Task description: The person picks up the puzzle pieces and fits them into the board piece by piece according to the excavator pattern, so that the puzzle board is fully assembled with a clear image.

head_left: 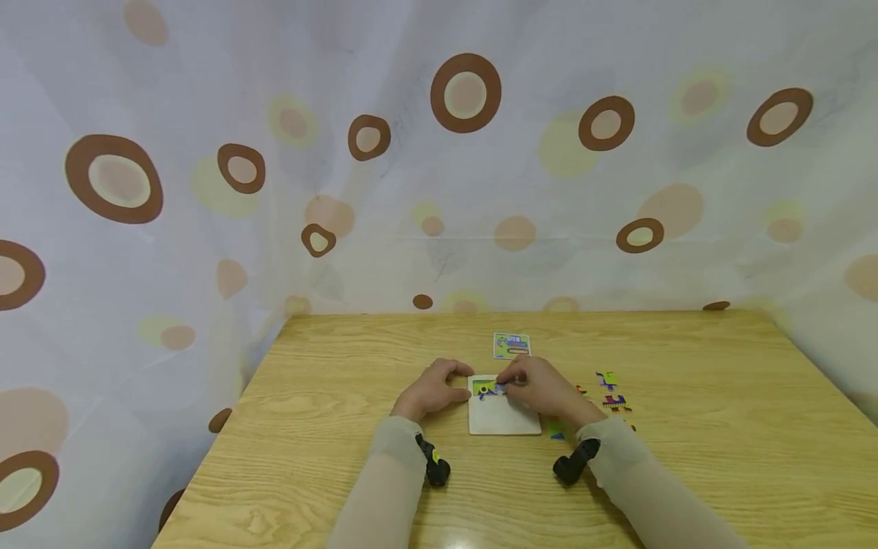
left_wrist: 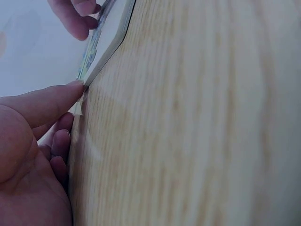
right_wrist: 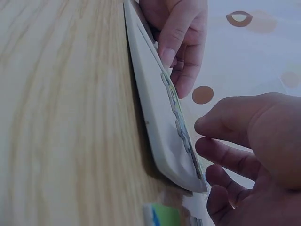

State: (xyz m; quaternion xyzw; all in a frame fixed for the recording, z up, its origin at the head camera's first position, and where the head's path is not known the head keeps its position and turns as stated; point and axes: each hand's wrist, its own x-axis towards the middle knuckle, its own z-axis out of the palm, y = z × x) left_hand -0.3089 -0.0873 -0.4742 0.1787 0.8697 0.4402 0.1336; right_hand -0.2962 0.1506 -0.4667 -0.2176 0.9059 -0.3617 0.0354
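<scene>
A white square puzzle tray (head_left: 504, 418) lies flat on the table. Joined green and blue jigsaw pieces (head_left: 483, 388) fill part of its far edge. My left hand (head_left: 435, 389) holds the tray at its left side near the far corner, the thumb (left_wrist: 70, 92) against the rim. Over the far right part reaches my right hand (head_left: 538, 387), its fingertips at a bluish piece (head_left: 501, 389). In the right wrist view a piece (right_wrist: 180, 128) sits slightly raised by those fingertips, which are apart. The head view hides the tray's far right corner behind the right hand.
Loose jigsaw pieces (head_left: 615, 402) lie right of the tray, some partly behind the right forearm. A green and blue piece (head_left: 557, 431) is beside the tray's near right corner. Beyond the tray lies a picture card (head_left: 511, 345) with a digger. A patterned curtain (head_left: 466, 267) borders the wooden table.
</scene>
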